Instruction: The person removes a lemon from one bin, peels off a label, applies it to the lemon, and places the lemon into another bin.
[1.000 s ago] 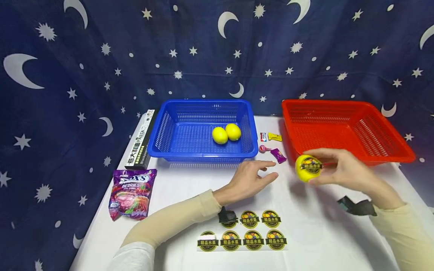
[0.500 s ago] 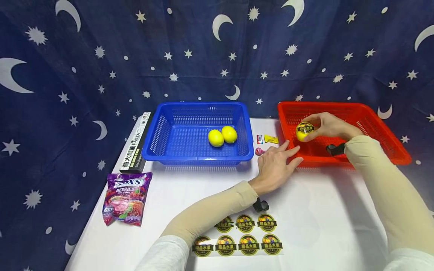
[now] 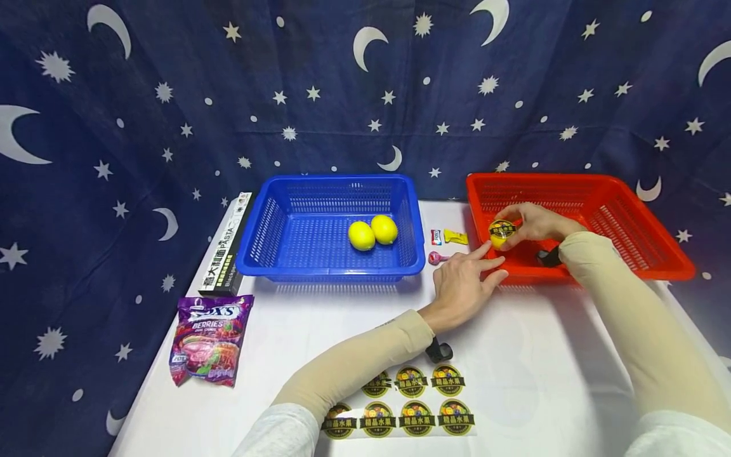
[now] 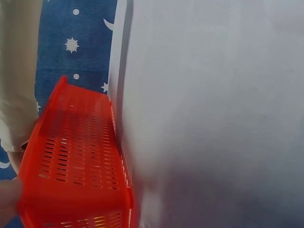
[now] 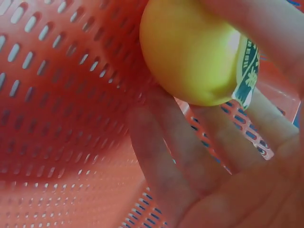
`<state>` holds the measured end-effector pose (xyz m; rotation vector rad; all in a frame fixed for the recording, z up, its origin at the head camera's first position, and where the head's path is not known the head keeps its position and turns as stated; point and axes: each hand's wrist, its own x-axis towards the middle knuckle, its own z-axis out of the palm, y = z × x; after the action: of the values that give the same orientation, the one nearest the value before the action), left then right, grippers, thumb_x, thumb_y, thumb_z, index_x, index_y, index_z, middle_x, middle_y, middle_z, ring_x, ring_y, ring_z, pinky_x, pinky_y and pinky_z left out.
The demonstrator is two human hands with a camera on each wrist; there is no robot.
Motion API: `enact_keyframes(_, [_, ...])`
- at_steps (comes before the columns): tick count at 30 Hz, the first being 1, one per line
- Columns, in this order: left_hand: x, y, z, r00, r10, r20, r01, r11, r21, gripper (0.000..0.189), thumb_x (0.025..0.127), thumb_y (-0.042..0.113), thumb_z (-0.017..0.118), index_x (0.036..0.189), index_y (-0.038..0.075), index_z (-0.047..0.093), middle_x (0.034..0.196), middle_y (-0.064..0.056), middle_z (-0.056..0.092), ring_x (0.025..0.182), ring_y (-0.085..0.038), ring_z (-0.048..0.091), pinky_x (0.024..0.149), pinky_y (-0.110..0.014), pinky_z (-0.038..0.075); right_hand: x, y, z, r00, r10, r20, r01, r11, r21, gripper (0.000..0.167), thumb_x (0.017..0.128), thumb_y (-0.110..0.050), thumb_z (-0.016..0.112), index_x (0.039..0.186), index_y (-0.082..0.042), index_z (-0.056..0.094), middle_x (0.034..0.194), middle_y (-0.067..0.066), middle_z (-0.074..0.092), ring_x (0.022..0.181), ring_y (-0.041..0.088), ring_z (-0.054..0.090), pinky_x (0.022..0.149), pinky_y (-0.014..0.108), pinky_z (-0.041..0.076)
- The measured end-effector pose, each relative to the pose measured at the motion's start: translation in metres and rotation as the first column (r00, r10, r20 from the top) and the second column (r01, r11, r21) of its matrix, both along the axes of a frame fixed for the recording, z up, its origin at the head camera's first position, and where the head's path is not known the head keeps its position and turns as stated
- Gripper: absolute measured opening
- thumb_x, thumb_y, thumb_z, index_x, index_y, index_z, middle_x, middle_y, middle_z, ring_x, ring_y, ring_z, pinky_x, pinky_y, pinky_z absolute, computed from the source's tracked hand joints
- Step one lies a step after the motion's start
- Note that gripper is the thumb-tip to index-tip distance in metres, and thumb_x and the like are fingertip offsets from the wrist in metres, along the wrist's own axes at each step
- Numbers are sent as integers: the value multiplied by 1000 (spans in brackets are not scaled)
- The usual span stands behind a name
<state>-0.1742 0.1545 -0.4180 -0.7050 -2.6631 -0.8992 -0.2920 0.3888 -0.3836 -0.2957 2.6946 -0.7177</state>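
Note:
Inside the near left corner of the red basket (image 3: 542, 179), my right hand (image 3: 535, 223) holds a yellow lemon (image 3: 501, 235). A round black and gold fruit sticker (image 3: 503, 230) faces upward on its skin. The right wrist view shows the lemon (image 5: 190, 52) between thumb and fingers, close to the perforated basket wall (image 5: 61, 80). My left hand (image 3: 462, 287) reaches across the table with fingers extended, their tips at the rim of that same corner. In the left wrist view, a blurred fingertip (image 4: 8, 195) lies beside the red rim.
Two lemons (image 3: 372, 233) sit in the blue basket (image 3: 325, 271). Small candies (image 3: 455, 237) and a pink lollipop (image 3: 436, 258) lie between the baskets. Round stickers (image 3: 417, 420) lie at the front. A pasta box (image 3: 225, 251) and purple candy bag (image 3: 211, 339) stand left.
My right hand has carried the lemon from in front of the red basket over its rim and down inside. My left hand has moved right to the basket's corner, covering the purple candy.

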Motion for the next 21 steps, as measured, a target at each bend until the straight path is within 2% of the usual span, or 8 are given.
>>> enact_keyframes(6, [-2, -1, 1, 999, -13, 31, 13, 1000, 20, 31, 97, 51, 65, 127, 44, 71, 147, 21, 57, 111, -8, 69, 56, -15, 32, 7, 0, 4, 1000, 8, 19, -7, 1000, -28, 78, 76, -11, 90, 142, 7, 52, 140, 35, 56, 124, 46, 54, 107, 63, 43])
enact_keyframes(10, [-3, -6, 6, 997, -62, 50, 63, 998, -5, 33, 97, 48, 65, 129, 42, 70, 150, 19, 56, 115, -10, 68, 58, -14, 33, 16, 5, 20, 999, -38, 11, 39, 999, -34, 83, 81, -19, 87, 150, 2, 44, 148, 36, 47, 133, 52, 47, 107, 70, 40])
enact_keyframes(12, [-4, -12, 9, 993, -98, 68, 99, 995, -13, 35, 98, 48, 65, 132, 40, 69, 151, 18, 55, 119, -11, 66, 63, -14, 38, 20, 6, 32, 998, -60, -15, 60, 998, -32, 85, 82, -24, 87, 151, 0, 43, 150, 35, 46, 135, 52, 45, 108, 70, 39])
enact_keyframes(17, [-4, -46, 26, 985, -153, 79, 153, 988, 7, 42, 97, 49, 64, 136, 33, 67, 149, 13, 59, 129, -13, 63, 90, -25, 52, 37, -3, 60, 991, -97, -87, 91, 993, -71, 81, 88, -29, 82, 153, -4, 42, 153, 31, 46, 140, 49, 41, 110, 71, 34])
enact_keyframes(19, [-4, -65, 36, 986, -158, 46, 158, 987, 17, 43, 96, 48, 67, 135, 31, 69, 145, 11, 63, 128, -12, 64, 94, -28, 54, 48, -13, 67, 987, -100, -127, 88, 992, -94, 76, 90, -29, 80, 152, -6, 44, 152, 28, 48, 139, 47, 43, 110, 70, 35])
enact_keyframes(21, [-5, -86, 46, 988, -155, -1, 155, 988, 16, 43, 94, 47, 70, 133, 28, 70, 141, 10, 66, 123, -13, 66, 90, -29, 55, 60, -27, 69, 980, -95, -176, 75, 991, -113, 70, 90, -29, 79, 150, -8, 49, 150, 25, 52, 137, 44, 47, 110, 66, 37])
